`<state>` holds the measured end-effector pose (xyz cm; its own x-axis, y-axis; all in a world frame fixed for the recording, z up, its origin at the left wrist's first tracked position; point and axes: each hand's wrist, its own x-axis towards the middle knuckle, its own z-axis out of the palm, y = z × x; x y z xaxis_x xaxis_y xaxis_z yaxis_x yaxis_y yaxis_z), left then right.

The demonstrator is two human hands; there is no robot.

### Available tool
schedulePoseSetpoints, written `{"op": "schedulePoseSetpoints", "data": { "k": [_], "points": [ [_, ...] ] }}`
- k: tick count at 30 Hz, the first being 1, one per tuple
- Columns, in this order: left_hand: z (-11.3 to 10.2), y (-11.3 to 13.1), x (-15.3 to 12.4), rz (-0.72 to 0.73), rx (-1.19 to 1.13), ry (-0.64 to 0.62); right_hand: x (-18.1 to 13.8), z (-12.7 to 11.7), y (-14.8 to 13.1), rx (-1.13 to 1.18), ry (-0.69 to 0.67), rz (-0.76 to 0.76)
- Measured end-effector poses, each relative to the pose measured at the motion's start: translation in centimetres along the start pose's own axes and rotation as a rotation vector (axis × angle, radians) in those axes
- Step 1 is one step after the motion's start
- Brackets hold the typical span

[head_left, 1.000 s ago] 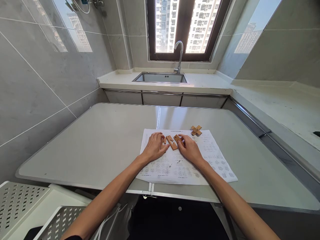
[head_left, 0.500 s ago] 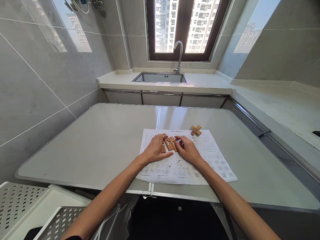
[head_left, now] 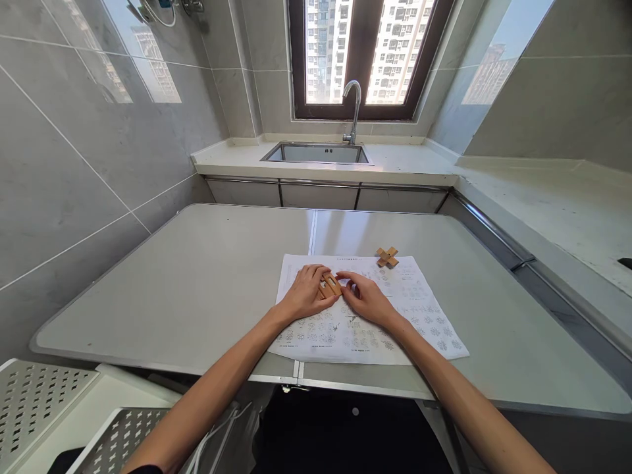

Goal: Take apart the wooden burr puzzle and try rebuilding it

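Observation:
A small group of flat wooden puzzle pieces [head_left: 330, 285] with cut-out slots lies side by side on a printed paper sheet [head_left: 365, 339]. My left hand [head_left: 307, 293] curves around their left side, fingers at the far edge and thumb along the near edge, covering part of them. At the right end of the row, the curled fingers and thumb of my right hand [head_left: 366, 297] touch the outermost piece. Near the sheet's top right edge sits a cross-shaped wooden piece [head_left: 387, 257], apart from both hands.
The sheet lies on a light folding table [head_left: 172, 283] with a centre seam. Beyond it are a counter [head_left: 405, 156], a steel sink [head_left: 316, 153] and a faucet [head_left: 353, 108] under a window. A perforated white rack [head_left: 44, 401] stands at the lower left.
The wooden pieces have drawn closer together, and the gaps between them have narrowed. My right hand has shifted slightly left; my left hand has barely moved.

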<state>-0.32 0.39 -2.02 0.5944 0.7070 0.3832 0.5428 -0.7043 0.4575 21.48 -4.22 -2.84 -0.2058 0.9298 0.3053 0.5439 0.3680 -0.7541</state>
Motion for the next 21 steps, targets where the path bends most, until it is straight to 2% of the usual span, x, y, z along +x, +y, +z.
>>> {"op": "schedulePoseSetpoints", "data": {
  "k": [12, 21],
  "points": [
    [0.0, -0.2, 0.1, -0.065, 0.034, 0.043, -0.2, -0.2, -0.5, 0.007, -0.063, -0.010],
    [-0.2, -2.4, 0.6, -0.254, 0.162, 0.138, -0.2, -0.2, -0.5, -0.025, -0.068, -0.001]
  ]
}}
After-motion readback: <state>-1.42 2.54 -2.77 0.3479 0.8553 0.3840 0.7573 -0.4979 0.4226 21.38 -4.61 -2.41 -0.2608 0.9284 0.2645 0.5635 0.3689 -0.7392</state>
